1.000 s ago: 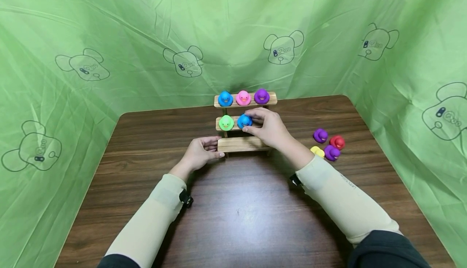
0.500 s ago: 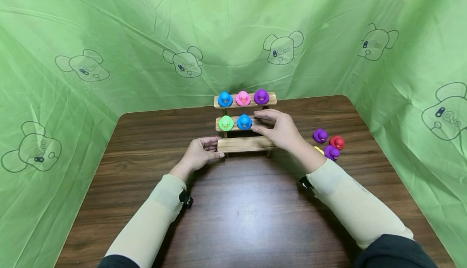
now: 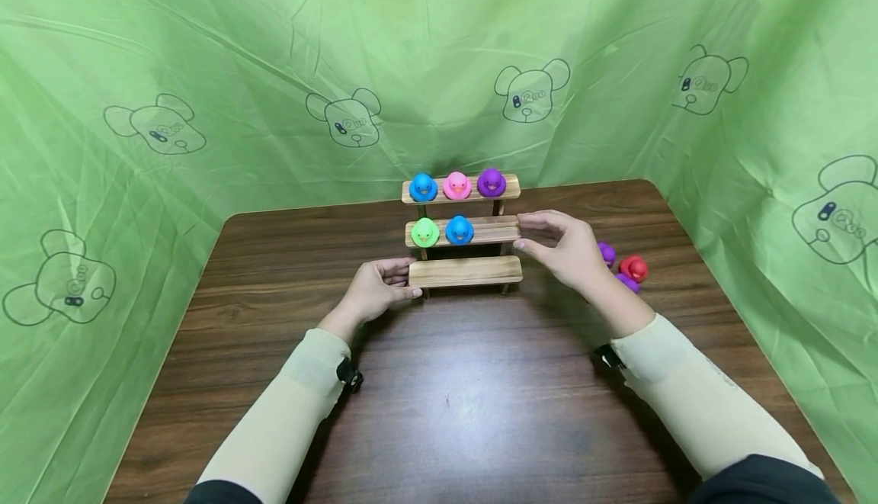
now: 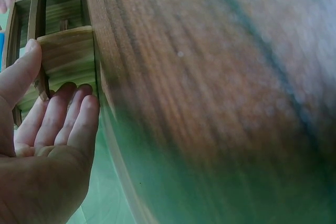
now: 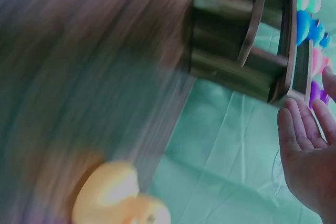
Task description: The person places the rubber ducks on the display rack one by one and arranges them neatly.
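Observation:
A three-tier wooden display stand (image 3: pixel 466 271) stands on the table. My left hand (image 3: pixel 370 288) grips its lower left end; in the left wrist view the thumb (image 4: pixel 27 64) lies at the board's edge, with the fingers along the end panel. On the top tier sit a blue duck (image 3: pixel 423 187), a pink duck (image 3: pixel 456 185) and a purple duck (image 3: pixel 491 183). The middle tier bears a green duck (image 3: pixel 425 232) and a blue duck (image 3: pixel 459 230). My right hand (image 3: pixel 565 251) is beside that tier's right end, fingers extended, holding nothing.
Right of the right hand lie a red duck (image 3: pixel 633 268) and two purple ducks, partly hidden by the hand. A yellow duck (image 5: pixel 107 195) shows in the right wrist view. Green printed cloth (image 3: pixel 439 69) encloses the table's back and sides.
My right hand has let go of the blue duck on the middle tier and moved right, past the tier's end. The left hand has stayed at the stand.

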`<state>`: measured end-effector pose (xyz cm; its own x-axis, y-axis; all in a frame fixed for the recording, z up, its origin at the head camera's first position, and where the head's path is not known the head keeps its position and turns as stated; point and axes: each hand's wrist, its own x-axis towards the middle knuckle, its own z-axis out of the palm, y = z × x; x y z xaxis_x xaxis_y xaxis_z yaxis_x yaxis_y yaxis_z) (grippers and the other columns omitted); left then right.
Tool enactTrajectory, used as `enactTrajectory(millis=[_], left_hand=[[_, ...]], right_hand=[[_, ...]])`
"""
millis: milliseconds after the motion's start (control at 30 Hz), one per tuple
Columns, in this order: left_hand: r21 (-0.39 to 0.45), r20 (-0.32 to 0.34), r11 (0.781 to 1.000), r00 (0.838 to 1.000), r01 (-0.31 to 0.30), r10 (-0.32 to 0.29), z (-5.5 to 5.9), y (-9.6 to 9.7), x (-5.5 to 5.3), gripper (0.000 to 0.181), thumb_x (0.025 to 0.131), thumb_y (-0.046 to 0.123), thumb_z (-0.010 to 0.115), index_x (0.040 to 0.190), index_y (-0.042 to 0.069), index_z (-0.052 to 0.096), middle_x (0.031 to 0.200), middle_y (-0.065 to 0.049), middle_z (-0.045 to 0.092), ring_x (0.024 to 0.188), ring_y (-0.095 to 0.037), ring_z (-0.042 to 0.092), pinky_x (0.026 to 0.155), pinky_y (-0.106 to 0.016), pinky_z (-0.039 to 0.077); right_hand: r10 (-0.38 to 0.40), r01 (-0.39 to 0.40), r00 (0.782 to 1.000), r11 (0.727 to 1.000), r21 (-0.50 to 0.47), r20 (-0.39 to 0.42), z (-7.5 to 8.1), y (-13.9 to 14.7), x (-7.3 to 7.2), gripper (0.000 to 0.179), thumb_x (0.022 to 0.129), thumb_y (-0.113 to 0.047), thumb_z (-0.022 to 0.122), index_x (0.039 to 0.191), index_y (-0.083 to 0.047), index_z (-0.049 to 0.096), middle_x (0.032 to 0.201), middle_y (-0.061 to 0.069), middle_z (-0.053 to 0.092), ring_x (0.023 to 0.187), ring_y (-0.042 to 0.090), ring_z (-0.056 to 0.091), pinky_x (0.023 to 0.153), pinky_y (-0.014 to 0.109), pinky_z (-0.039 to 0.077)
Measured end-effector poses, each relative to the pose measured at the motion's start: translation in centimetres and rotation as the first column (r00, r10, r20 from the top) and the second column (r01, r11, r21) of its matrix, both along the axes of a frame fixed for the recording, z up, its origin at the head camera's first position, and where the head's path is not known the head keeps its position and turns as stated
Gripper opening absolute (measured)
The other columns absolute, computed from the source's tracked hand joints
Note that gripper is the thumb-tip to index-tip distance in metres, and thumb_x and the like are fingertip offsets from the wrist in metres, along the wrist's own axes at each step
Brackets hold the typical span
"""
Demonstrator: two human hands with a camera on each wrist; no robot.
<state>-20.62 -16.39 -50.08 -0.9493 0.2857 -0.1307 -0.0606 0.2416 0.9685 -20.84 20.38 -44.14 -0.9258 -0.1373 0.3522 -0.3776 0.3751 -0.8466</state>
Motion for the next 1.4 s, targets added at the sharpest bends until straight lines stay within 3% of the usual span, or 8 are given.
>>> enactTrajectory(millis=[200, 333, 467, 767, 933, 1067, 1400], left_hand=[[-0.006, -0.003, 1.0, 1.0, -0.004, 0.004, 0.0, -0.1, 0.0, 0.059, 0.082, -0.002, 0.088, 0.137, -0.003, 0.066, 0.127, -0.021, 0.071, 0.118, -0.033, 0.069, 0.094, -0.029, 0.06], [-0.008, -0.007, 1.0, 1.0, -0.004, 0.004, 0.0, -0.1, -0.1, 0.059, 0.082, -0.002, 0.088, 0.137, -0.003, 0.066, 0.127, -0.021, 0.072, 0.118, -0.033, 0.069, 0.094, -0.029, 0.06], [-0.004, -0.01, 1.0, 1.0, 0.001, -0.001, 0.0, -0.1, -0.1, 0.059, 0.082, -0.002, 0.088, 0.137, -0.003, 0.066, 0.127, -0.021, 0.071, 0.119, -0.033, 0.069, 0.094, -0.029, 0.06], [0.002, -0.006, 1.0, 1.0, 0.002, -0.002, 0.0, -0.2, 0.0, 0.059, 0.083, -0.002, 0.088, 0.137, -0.004, 0.065, 0.129, -0.023, 0.07, 0.121, -0.036, 0.067, 0.095, -0.028, 0.059], [-0.001, -0.01, 1.0, 1.0, 0.003, -0.003, 0.0, -0.3, -0.1, 0.06, 0.084, -0.001, 0.088, 0.138, -0.004, 0.064, 0.13, -0.023, 0.069, 0.122, -0.037, 0.067, 0.096, -0.028, 0.058], [-0.007, -0.013, 1.0, 1.0, 0.003, -0.003, 0.1, -0.3, 0.0, 0.059, 0.084, -0.001, 0.088, 0.138, -0.004, 0.064, 0.131, -0.022, 0.069, 0.121, -0.037, 0.067, 0.096, -0.028, 0.059], [-0.018, -0.011, 1.0, 1.0, -0.004, 0.004, 0.1, -0.1, 0.0, 0.059, 0.083, -0.001, 0.089, 0.137, -0.003, 0.066, 0.128, -0.02, 0.071, 0.118, -0.033, 0.069, 0.095, -0.03, 0.059]], right_hand=[[-0.107, 0.106, 0.994, 0.99, 0.094, 0.0, -0.6, 3.2, -0.2, 0.042, 0.085, -0.021, 0.091, 0.124, -0.013, 0.076, 0.121, 0.005, 0.076, 0.108, 0.029, 0.071, 0.096, 0.039, 0.058], [-0.151, 0.145, 0.988, 0.98, 0.135, 0.036, -1.2, 5.3, -0.4, 0.043, 0.087, -0.027, 0.089, 0.126, -0.014, 0.075, 0.122, 0.009, 0.075, 0.109, 0.024, 0.072, 0.097, 0.039, 0.059], [-0.19, 0.172, 0.978, 0.967, 0.188, 0.082, -1.7, 7.2, -0.4, 0.045, 0.09, -0.035, 0.086, 0.129, -0.015, 0.073, 0.127, 0.011, 0.073, 0.115, 0.028, 0.07, 0.097, 0.039, 0.058], [-0.28, 0.222, 0.945, 0.928, 0.301, 0.166, -2.5, 11.0, -0.6, 0.053, 0.09, -0.045, 0.084, 0.132, -0.015, 0.071, 0.135, 0.015, 0.069, 0.127, 0.036, 0.062, 0.103, 0.054, 0.05], [-0.278, 0.19, 0.937, 0.913, 0.36, 0.21, -3.3, 12.6, -1.0, 0.055, 0.09, -0.044, 0.084, 0.133, -0.012, 0.07, 0.138, 0.019, 0.065, 0.131, 0.04, 0.057, 0.105, 0.057, 0.046], [-0.241, 0.132, 0.932, 0.921, 0.365, 0.27, -3.6, 13.4, -1.1, 0.058, 0.09, -0.039, 0.086, 0.134, -0.006, 0.068, 0.136, 0.024, 0.066, 0.129, 0.043, 0.057, 0.106, 0.057, 0.046], [-0.25, 0.101, 0.909, 0.908, 0.405, 0.332, -4.2, 14.7, -0.8, 0.061, 0.09, -0.042, 0.085, 0.136, -0.006, 0.068, 0.133, 0.023, 0.068, 0.117, 0.036, 0.062, 0.095, 0.044, 0.046]])
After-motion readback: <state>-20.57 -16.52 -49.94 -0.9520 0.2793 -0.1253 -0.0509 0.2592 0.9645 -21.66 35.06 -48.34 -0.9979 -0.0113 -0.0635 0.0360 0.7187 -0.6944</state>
